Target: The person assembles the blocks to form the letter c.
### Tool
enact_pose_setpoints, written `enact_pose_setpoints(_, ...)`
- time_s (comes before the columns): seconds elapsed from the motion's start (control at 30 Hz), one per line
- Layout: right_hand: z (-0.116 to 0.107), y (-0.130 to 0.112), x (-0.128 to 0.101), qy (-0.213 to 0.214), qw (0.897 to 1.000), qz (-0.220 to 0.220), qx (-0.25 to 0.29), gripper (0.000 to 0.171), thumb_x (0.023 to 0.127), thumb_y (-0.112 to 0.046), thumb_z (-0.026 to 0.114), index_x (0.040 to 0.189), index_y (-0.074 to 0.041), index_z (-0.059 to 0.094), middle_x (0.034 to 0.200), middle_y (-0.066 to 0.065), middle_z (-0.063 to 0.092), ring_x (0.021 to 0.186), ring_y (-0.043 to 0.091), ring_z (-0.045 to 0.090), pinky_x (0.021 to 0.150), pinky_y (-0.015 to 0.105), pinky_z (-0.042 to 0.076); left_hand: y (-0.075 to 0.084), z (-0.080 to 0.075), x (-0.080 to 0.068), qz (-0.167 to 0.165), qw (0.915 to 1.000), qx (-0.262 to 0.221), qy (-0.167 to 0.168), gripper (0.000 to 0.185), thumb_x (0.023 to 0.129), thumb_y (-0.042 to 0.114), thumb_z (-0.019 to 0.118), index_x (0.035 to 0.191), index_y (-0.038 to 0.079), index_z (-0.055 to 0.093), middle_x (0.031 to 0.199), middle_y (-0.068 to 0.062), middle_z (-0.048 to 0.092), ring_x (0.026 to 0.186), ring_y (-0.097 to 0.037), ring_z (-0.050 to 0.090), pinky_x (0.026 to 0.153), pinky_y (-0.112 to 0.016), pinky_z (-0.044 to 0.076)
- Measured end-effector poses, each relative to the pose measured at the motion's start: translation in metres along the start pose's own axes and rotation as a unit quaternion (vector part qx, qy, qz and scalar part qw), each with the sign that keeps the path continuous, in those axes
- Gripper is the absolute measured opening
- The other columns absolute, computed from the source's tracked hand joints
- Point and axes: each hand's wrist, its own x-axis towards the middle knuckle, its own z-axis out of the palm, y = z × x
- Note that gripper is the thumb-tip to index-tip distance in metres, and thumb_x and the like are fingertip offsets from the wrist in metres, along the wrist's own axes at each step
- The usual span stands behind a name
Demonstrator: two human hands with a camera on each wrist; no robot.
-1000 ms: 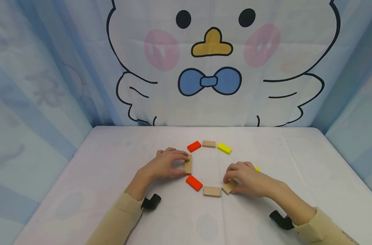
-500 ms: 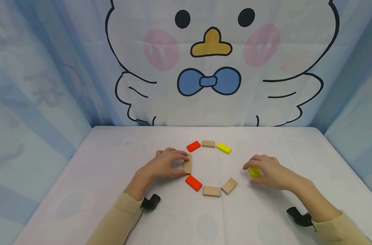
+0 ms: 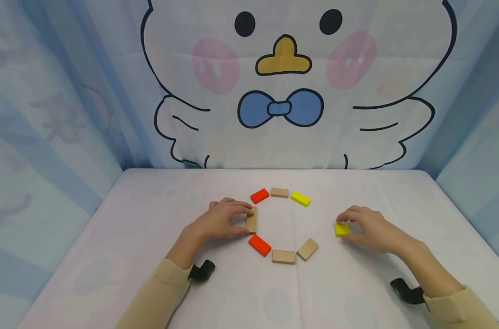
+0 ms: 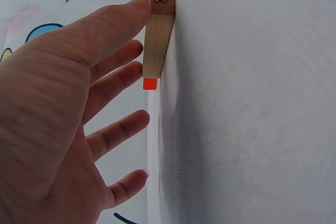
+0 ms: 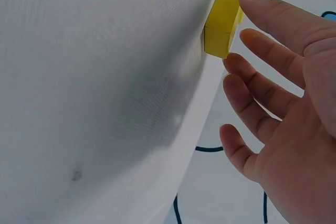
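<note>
My left hand (image 3: 218,221) holds a plain wooden block (image 3: 252,223) at the left of a loose ring of blocks, thumb at the near end and fingertips at the far end. In the left wrist view that wooden block (image 4: 159,45) bears the number 28. Off to the right of the ring, my right hand (image 3: 372,230) pinches a yellow block (image 3: 340,230) between thumb and fingers. The right wrist view shows this yellow block (image 5: 220,24) low over or on the cloth; which one is unclear.
Around the ring lie an upper red block (image 3: 259,196), a wooden block (image 3: 280,193), another yellow block (image 3: 300,198), a lower red block (image 3: 259,245) and two more wooden blocks, one flat in front (image 3: 284,257), one slanted (image 3: 307,249). A printed curtain (image 3: 282,146) stands behind the table.
My right hand has let go of the slanted wooden block at the lower right, moved right, and taken hold of the yellow block. My left hand stays in place.
</note>
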Motion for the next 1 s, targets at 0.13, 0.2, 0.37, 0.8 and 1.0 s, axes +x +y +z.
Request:
enact_pose_setpoints(0.13,0.000,0.002,0.001,-0.005,1.000,0.004,0.003,0.034,0.082,-0.016,0.084,0.112,-0.009,0.070,0.109,0.000,0.066,0.100,0.027,0.059,0.089,0.059,0.043,0.000,-0.001,0.000,0.001,1.0000,-0.002,0.002,0.048,0.086,0.039,0.081,0.130,0.022,0.070,0.138,0.009,0.060,0.130,-0.022,0.046,0.094,-0.050,0.034)
enact_pose_setpoints(0.2,0.001,0.003,0.001,-0.008,1.000,0.004,0.005,0.033,0.082,-0.015,0.084,0.111,-0.009,0.070,0.107,-0.001,0.066,0.099,0.025,0.059,0.090,0.056,0.045,0.000,-0.001,0.000,0.001,1.0000,-0.004,0.001,0.048,0.086,0.039,0.081,0.130,0.022,0.070,0.138,0.009,0.060,0.131,-0.022,0.046,0.094,-0.049,0.034)
enact_pose_setpoints(0.37,0.002,0.005,0.003,-0.007,1.000,0.004,0.011,0.032,0.082,-0.013,0.083,0.111,-0.008,0.070,0.107,-0.001,0.067,0.099,0.025,0.060,0.090,0.056,0.046,0.000,0.000,0.000,0.002,1.0000,-0.006,0.001,0.048,0.087,0.039,0.080,0.130,0.022,0.070,0.138,0.008,0.060,0.131,-0.023,0.045,0.095,-0.050,0.034)
enact_pose_setpoints(0.8,0.009,-0.005,0.015,-0.006,0.999,-0.029,0.024,0.030,0.084,-0.012,0.083,0.111,-0.010,0.072,0.108,-0.004,0.067,0.101,0.024,0.059,0.089,0.056,0.044,0.000,0.000,-0.001,0.001,1.0000,-0.006,0.001,0.048,0.087,0.038,0.080,0.131,0.023,0.069,0.139,0.009,0.059,0.131,-0.024,0.045,0.094,-0.049,0.034)
enact_pose_setpoints(1.0,0.010,-0.011,0.020,-0.019,0.998,-0.048,0.032,0.027,0.085,-0.012,0.082,0.111,-0.014,0.074,0.110,-0.007,0.068,0.109,0.029,0.059,0.091,0.062,0.041,-0.001,0.000,-0.001,0.006,1.0000,-0.008,0.002,0.047,0.087,0.038,0.080,0.130,0.022,0.069,0.139,0.008,0.059,0.131,-0.023,0.045,0.093,-0.047,0.034)
